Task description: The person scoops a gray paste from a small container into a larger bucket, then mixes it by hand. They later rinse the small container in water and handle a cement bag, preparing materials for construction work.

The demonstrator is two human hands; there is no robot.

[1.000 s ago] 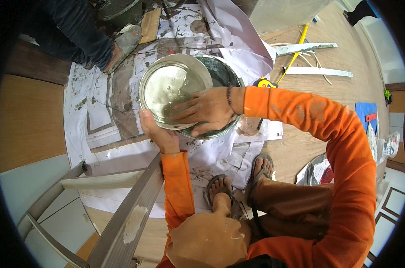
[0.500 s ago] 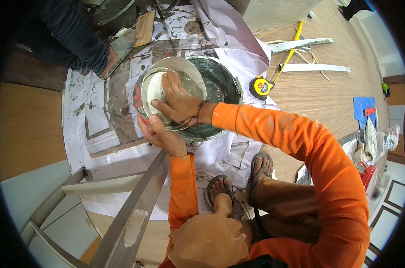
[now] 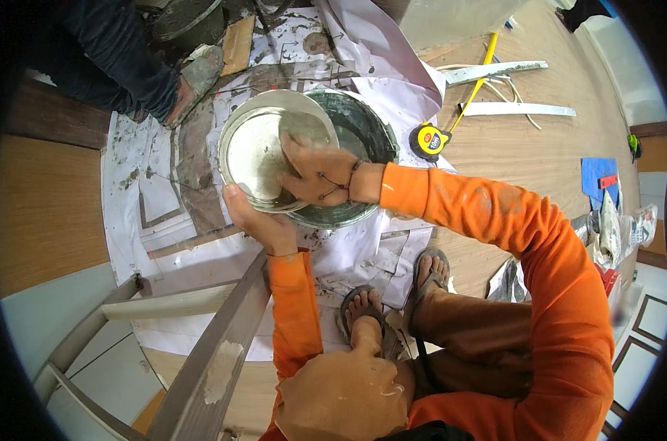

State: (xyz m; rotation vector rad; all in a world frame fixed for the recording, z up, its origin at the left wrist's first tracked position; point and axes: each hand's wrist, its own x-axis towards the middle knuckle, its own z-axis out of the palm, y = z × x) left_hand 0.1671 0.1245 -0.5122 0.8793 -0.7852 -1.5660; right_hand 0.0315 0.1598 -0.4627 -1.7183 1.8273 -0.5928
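A pale round tub [image 3: 254,156] is tilted over a larger dark bucket [image 3: 383,136] with some water in it. My left hand [image 3: 261,225] grips the tub at its lower left side, the thumb at the rim. Inside the tub's mouth is my right hand [image 3: 320,173], its fingers stretched out and partly blurred, the palm toward the tub's wall. The right hand holds nothing that I can see. The tub hides the left part of the bucket, and the left fingers behind the tub are hidden.
Stained white sheeting [image 3: 153,220] covers the floor around the bucket. A wooden ladder [image 3: 223,353] stands at the lower left. Right of the bucket lie a yellow tape measure [image 3: 427,141] and metal strips [image 3: 521,109]. A person's sandalled foot [image 3: 186,92] is at the upper left.
My right hand has slid right and slightly down inside the tub, baring more of its bottom. The tub has shifted slightly up and left, with my left hand still on it.
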